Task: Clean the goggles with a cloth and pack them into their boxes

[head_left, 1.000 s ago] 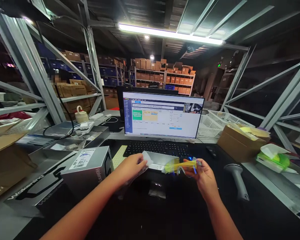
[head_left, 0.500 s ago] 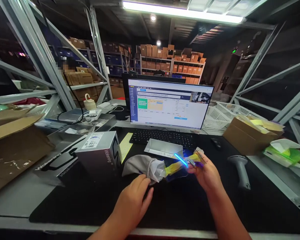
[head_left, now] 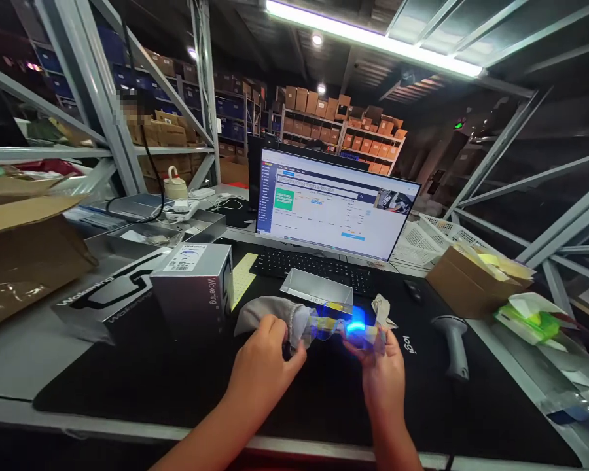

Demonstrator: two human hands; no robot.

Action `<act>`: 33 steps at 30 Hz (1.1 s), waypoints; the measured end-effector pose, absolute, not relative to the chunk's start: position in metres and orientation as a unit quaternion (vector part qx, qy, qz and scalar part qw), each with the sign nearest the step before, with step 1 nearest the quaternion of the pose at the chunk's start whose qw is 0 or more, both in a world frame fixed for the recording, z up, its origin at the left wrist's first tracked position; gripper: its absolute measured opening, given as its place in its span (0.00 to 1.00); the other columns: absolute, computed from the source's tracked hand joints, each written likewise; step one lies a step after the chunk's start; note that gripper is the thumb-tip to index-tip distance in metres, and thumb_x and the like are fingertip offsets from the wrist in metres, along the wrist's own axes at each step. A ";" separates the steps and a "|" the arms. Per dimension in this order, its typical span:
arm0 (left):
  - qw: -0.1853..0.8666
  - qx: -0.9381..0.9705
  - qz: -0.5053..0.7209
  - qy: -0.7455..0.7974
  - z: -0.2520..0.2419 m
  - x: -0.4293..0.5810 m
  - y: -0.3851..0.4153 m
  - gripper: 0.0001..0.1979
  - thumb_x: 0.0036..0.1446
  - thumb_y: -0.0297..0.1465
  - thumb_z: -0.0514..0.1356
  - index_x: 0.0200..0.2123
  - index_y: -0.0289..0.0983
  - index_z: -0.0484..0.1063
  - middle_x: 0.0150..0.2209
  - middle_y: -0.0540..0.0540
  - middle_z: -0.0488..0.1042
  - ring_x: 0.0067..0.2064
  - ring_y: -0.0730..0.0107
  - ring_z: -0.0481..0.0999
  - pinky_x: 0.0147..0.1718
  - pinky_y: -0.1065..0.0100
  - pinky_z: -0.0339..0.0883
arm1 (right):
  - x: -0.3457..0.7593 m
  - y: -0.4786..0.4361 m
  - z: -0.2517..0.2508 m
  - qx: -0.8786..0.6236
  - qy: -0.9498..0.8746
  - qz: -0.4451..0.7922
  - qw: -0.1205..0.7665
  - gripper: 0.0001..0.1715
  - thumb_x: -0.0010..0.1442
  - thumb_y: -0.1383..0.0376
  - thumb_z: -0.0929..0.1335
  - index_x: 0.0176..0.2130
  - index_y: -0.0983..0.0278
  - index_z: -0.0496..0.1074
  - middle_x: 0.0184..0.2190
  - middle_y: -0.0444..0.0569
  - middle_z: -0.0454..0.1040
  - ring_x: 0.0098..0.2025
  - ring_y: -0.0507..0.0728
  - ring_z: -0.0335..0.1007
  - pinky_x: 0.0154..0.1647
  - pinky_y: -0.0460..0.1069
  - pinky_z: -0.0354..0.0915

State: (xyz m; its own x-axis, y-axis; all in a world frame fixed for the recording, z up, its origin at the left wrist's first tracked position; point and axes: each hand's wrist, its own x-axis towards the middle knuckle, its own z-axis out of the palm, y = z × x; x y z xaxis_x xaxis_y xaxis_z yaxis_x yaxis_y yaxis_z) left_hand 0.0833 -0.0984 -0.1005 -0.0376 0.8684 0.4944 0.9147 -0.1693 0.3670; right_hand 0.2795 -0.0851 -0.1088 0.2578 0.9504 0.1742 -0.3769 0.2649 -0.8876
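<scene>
My left hand point(head_left: 265, 356) is closed at the mouth of a soft grey pouch point(head_left: 262, 315), which lies on its side on the black desk mat. Out of the pouch's mouth comes white, crumpled lining or wrapping. My right hand point(head_left: 383, 369) is closed on a strip of clear and yellow plastic wrapping point(head_left: 326, 323) stretching from the pouch. A bright blue glow point(head_left: 356, 326) on the strip hides what is inside. Just beyond my right fingers is a crumpled beige piece point(head_left: 381, 309). Behind the strip rests an open silver box part point(head_left: 317, 288).
Two silver-grey printed boxes point(head_left: 191, 288) stand at left, beside a large cardboard box point(head_left: 34, 248). A keyboard point(head_left: 269, 263) and monitor point(head_left: 334, 209) are behind. To the right are a mouse point(head_left: 413, 292), a handheld scanner point(head_left: 454, 347), and a carton of papers point(head_left: 456, 281).
My right hand has come left and lower with the plastic strip. The beige piece now sits beyond its fingers. My left hand has moved slightly up onto the pouch's mouth. The camera view has tilted.
</scene>
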 end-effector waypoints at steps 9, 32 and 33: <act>0.005 -0.681 -0.436 -0.589 -0.116 0.083 -0.104 0.06 0.60 0.27 0.54 0.30 0.39 0.65 0.35 0.47 0.67 0.34 0.65 0.72 0.33 0.65 0.64 | 0.257 -0.106 -0.136 -0.365 -0.435 0.401 0.719 0.15 0.62 0.54 0.72 0.41 0.60 0.67 0.45 0.52 0.81 0.43 0.64 0.81 0.45 0.58 0.77; -0.048 -0.685 -0.562 -0.461 -0.108 0.029 -0.103 0.11 0.66 0.27 0.52 0.29 0.38 0.66 0.32 0.48 0.68 0.36 0.70 0.70 0.37 0.69 0.64 | 0.281 -0.095 -0.118 -0.266 -0.872 0.014 0.410 0.19 0.64 0.78 0.60 0.48 0.64 0.71 0.55 0.59 0.75 0.57 0.59 0.73 0.53 0.52 0.75; -0.051 -0.696 -0.545 -0.466 -0.096 0.025 -0.097 0.11 0.66 0.29 0.52 0.30 0.38 0.67 0.32 0.48 0.69 0.36 0.69 0.71 0.38 0.69 0.65 | 0.281 -0.096 -0.116 -0.259 -0.880 0.001 0.399 0.19 0.64 0.78 0.60 0.49 0.64 0.71 0.56 0.60 0.75 0.58 0.60 0.73 0.53 0.53 0.74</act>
State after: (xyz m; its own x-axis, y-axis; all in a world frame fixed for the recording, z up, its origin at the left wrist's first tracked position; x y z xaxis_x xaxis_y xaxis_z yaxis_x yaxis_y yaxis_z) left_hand 0.0254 -0.0965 -0.0963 -0.0270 0.7033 0.7104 0.5923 -0.5612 0.5782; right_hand 0.2810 -0.0958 -0.1157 -0.5484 0.4558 0.7010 0.4543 0.8662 -0.2078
